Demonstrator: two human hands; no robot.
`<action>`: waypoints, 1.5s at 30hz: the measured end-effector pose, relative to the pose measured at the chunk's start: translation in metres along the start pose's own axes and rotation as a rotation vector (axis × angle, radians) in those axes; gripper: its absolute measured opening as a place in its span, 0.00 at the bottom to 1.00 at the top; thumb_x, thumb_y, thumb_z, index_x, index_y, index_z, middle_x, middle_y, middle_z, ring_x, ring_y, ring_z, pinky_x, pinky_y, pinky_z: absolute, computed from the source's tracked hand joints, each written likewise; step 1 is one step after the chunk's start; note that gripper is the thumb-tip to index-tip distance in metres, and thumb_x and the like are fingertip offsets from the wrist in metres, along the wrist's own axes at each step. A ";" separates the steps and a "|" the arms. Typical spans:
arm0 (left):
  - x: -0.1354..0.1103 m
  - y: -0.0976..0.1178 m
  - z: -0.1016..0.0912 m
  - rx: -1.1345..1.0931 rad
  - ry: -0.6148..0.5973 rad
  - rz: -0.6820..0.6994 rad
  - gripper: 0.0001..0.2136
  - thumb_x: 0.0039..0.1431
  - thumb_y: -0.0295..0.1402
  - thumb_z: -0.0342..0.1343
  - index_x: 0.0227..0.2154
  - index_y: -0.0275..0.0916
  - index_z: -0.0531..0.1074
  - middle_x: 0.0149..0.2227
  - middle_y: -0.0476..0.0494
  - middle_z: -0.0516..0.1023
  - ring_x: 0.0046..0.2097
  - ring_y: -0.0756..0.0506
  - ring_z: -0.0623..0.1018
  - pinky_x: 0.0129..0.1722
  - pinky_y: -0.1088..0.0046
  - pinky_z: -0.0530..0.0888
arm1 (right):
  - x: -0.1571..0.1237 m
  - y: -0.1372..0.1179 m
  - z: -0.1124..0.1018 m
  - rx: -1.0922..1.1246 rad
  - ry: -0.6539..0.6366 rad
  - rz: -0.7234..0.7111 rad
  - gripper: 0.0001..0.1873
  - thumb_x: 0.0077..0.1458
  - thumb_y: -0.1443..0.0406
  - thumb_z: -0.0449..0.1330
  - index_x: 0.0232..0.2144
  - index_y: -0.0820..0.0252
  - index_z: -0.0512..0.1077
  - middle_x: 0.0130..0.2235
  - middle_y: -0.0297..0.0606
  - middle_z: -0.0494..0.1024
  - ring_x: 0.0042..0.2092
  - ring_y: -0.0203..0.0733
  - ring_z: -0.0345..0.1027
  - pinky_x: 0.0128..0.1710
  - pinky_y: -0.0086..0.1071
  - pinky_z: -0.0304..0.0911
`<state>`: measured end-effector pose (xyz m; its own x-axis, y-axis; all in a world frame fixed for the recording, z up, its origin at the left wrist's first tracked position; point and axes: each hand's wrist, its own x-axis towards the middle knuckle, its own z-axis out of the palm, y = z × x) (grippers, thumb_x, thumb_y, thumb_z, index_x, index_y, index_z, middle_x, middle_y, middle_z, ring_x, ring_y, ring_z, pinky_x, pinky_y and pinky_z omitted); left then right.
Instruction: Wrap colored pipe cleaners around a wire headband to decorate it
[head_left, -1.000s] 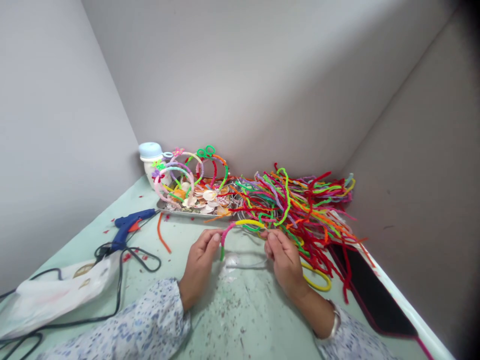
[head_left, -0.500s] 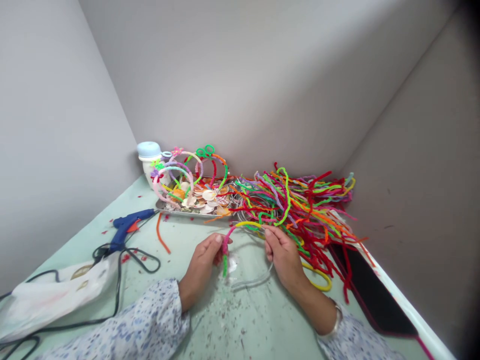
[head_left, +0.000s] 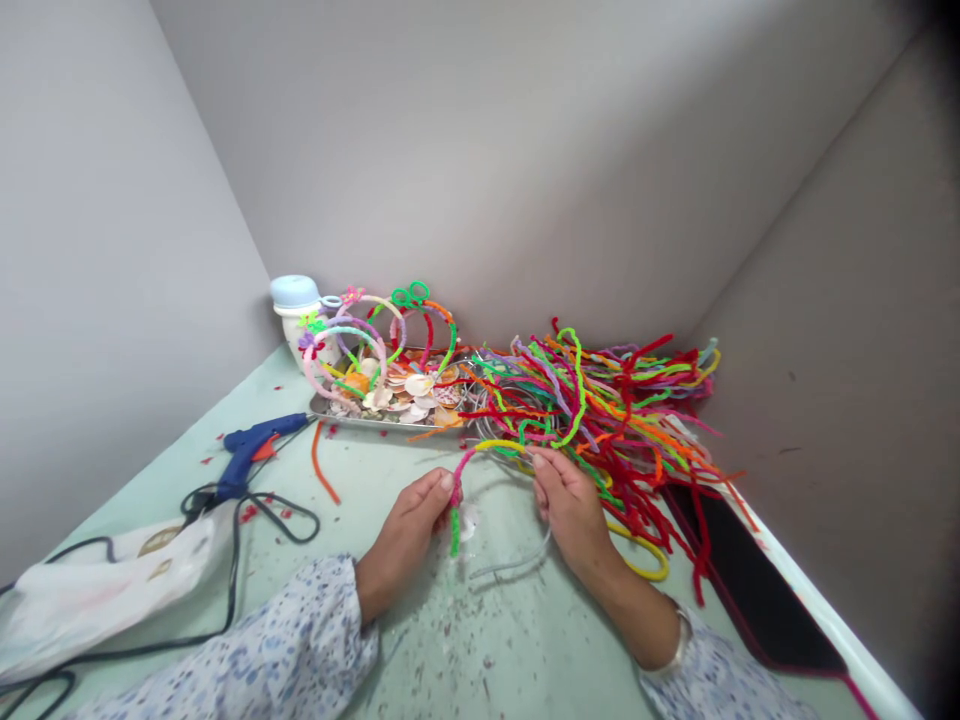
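Both my hands hold a headband [head_left: 480, 452] partly wrapped in pink, yellow and green pipe cleaner, arched just above the pale green table [head_left: 480, 640]. My left hand [head_left: 409, 530] pinches its pink and green left end, fingers closed. My right hand [head_left: 571, 508] is closed on the arch's right side, where a bare clear end [head_left: 510, 562] trails down to the table. A big heap of coloured pipe cleaners [head_left: 600, 410] lies right behind my right hand.
A metal tray [head_left: 352, 418] with shells and finished decorated headbands [head_left: 375, 335] stands at the back, beside a white jar [head_left: 296, 310]. A blue glue gun [head_left: 251, 450] with black cord, an orange pipe cleaner [head_left: 322, 470] and a white bag [head_left: 97, 585] lie left. A yellow loop [head_left: 645, 560] lies right.
The headband has tilted, its bare end swinging down and right onto the table. My hands shifted slightly toward the pipe cleaner heap. The view rose a little.
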<state>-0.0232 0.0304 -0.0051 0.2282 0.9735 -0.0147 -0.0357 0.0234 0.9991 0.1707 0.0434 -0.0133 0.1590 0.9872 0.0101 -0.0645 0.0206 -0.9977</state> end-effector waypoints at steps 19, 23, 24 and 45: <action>0.007 0.003 -0.002 0.098 -0.115 -0.106 0.20 0.59 0.49 0.51 0.25 0.35 0.70 0.20 0.52 0.65 0.22 0.53 0.61 0.22 0.77 0.56 | -0.014 0.000 0.004 -0.290 -0.419 -0.186 0.12 0.59 0.59 0.54 0.38 0.57 0.76 0.24 0.30 0.67 0.24 0.34 0.57 0.24 0.28 0.54; 0.011 0.007 -0.003 0.086 -0.191 -0.193 0.20 0.57 0.49 0.51 0.26 0.34 0.73 0.19 0.51 0.66 0.20 0.54 0.60 0.21 0.76 0.54 | -0.017 -0.003 0.007 -0.237 -0.450 -0.103 0.11 0.58 0.59 0.55 0.39 0.58 0.71 0.21 0.25 0.59 0.22 0.31 0.49 0.21 0.26 0.47; 0.012 0.007 -0.004 0.078 -0.207 -0.207 0.20 0.57 0.49 0.52 0.26 0.34 0.73 0.19 0.51 0.67 0.20 0.54 0.60 0.21 0.76 0.54 | -0.018 -0.004 0.008 -0.229 -0.460 -0.084 0.11 0.58 0.58 0.55 0.38 0.59 0.69 0.20 0.24 0.57 0.21 0.31 0.49 0.20 0.26 0.46; 0.019 0.015 -0.004 0.024 -0.236 -0.349 0.15 0.54 0.42 0.55 0.20 0.36 0.65 0.16 0.56 0.60 0.18 0.56 0.55 0.19 0.78 0.50 | -0.016 0.001 0.011 -0.110 -0.508 -0.018 0.08 0.58 0.61 0.55 0.37 0.59 0.68 0.18 0.23 0.59 0.20 0.30 0.49 0.20 0.26 0.46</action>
<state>-0.0238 0.0500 0.0095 0.4390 0.8292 -0.3460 0.1053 0.3349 0.9363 0.1576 0.0295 -0.0142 -0.3408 0.9396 0.0312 0.0423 0.0485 -0.9979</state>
